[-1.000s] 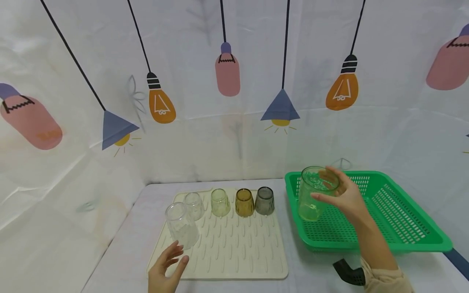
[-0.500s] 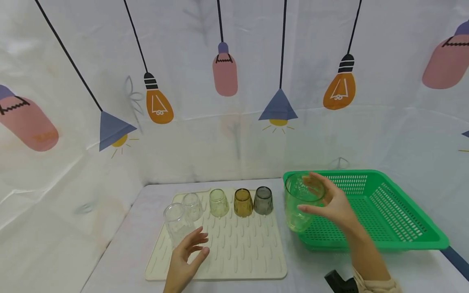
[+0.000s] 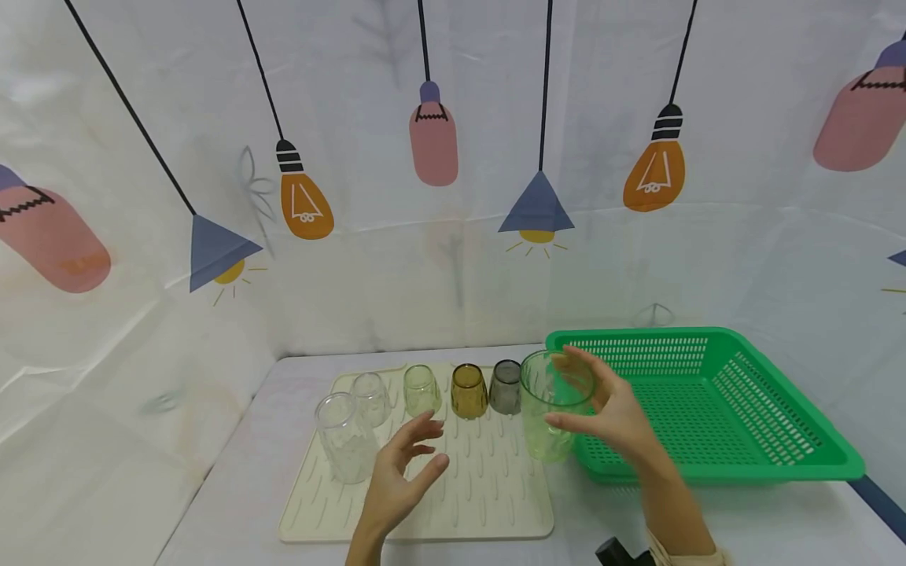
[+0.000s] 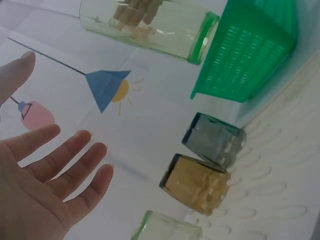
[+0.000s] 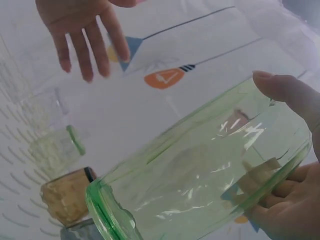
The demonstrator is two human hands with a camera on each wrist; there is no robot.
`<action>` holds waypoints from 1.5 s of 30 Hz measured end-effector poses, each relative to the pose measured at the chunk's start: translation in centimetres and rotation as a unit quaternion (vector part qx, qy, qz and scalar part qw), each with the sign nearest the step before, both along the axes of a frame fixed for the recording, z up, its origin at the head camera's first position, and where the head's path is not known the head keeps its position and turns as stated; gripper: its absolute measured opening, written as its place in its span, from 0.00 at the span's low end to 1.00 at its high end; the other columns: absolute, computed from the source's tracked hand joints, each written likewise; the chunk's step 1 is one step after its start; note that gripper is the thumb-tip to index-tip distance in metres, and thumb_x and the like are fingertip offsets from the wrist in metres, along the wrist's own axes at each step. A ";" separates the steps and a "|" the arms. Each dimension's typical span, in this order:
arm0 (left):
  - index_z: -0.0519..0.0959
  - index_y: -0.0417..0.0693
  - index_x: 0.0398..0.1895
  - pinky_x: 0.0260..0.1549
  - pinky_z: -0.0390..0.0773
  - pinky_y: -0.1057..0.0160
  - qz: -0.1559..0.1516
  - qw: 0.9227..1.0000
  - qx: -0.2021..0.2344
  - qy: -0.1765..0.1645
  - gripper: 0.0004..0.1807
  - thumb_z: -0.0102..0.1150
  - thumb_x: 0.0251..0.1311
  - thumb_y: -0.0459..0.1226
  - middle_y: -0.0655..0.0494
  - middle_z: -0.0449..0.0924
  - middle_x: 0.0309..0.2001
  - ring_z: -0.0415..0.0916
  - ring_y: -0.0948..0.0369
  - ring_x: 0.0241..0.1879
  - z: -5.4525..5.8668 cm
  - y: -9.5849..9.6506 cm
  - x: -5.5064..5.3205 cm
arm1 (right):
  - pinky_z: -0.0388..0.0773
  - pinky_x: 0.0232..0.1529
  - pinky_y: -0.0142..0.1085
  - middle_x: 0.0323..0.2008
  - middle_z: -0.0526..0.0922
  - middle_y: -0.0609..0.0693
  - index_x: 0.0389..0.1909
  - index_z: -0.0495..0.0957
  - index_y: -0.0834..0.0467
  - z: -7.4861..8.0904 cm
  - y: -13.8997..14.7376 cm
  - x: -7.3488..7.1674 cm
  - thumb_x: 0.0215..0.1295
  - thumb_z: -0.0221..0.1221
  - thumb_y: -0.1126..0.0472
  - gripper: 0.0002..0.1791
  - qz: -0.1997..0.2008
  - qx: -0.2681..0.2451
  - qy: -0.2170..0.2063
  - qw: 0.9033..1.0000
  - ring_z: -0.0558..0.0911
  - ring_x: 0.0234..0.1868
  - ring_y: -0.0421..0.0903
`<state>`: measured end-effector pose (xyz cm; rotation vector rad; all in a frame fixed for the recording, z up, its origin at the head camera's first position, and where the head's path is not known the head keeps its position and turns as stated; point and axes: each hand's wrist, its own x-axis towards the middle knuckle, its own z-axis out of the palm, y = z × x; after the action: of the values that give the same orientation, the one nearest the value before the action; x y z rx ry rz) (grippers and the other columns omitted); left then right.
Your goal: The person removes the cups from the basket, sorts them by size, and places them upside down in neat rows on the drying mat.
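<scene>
My right hand (image 3: 610,413) grips a large light-green drinking glass (image 3: 541,432) near its upper end, thumb on one side and fingers on the other. The glass is in the air between the mat's right side and the green basket. In the right wrist view, the green glass (image 5: 180,175) spans the lower half. My left hand (image 3: 402,478) is over the middle of the cream drying mat (image 3: 495,503), fingers spread and holding nothing. In the left wrist view, the left hand (image 4: 50,180) shows an uncovered palm, apart from the green glass (image 4: 165,37).
Along the mat's back edge stand small glasses: clear (image 3: 371,399), pale green (image 3: 423,393), amber (image 3: 470,391) and grey (image 3: 506,389). A taller clear glass (image 3: 347,440) is at the mat's left. The green plastic basket (image 3: 722,470) sits at the right, before a printed cloth backdrop (image 3: 382,299).
My right hand has carried the green glass leftward from above the basket to the mat's right edge. My left hand has moved right, away from the tall clear glass, toward the mat's middle.
</scene>
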<state>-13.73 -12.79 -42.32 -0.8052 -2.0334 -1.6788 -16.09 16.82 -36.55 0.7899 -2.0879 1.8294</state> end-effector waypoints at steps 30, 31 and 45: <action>0.60 0.40 0.68 0.53 0.75 0.50 -0.118 0.992 -0.015 -0.034 0.39 0.66 0.55 0.39 0.42 0.70 0.61 0.71 0.43 0.56 2.1 6.1 -2.2 | 0.73 0.58 0.33 0.57 0.70 0.69 0.66 0.57 0.68 -2.2 -4.3 0.6 0.45 0.70 0.74 0.46 0.069 0.003 0.001 0.998 0.74 0.58 0.50; 0.60 0.40 0.68 0.54 0.74 0.50 -0.122 0.992 -0.016 -0.040 0.40 0.67 0.54 0.40 0.43 0.70 0.61 0.70 0.44 0.57 2.2 6.1 -2.2 | 0.72 0.57 0.32 0.57 0.69 0.70 0.66 0.57 0.69 -2.2 -4.3 0.6 0.44 0.70 0.74 0.46 0.078 -0.002 0.003 0.997 0.74 0.58 0.49; 0.66 0.44 0.63 0.57 0.72 0.55 -0.136 0.988 -0.010 -0.075 0.41 0.74 0.42 0.38 0.47 0.76 0.54 0.72 0.46 0.55 2.4 5.9 -2.0 | 0.69 0.59 0.26 0.56 0.67 0.73 0.66 0.53 0.74 -2.7 -4.6 1.4 0.45 0.69 0.76 0.48 0.111 -0.014 0.007 0.994 0.72 0.60 0.45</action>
<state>-15.77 -6.86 -39.93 -1.0315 -2.1203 -1.9200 -14.69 12.22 -39.29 1.0602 -2.0301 1.9525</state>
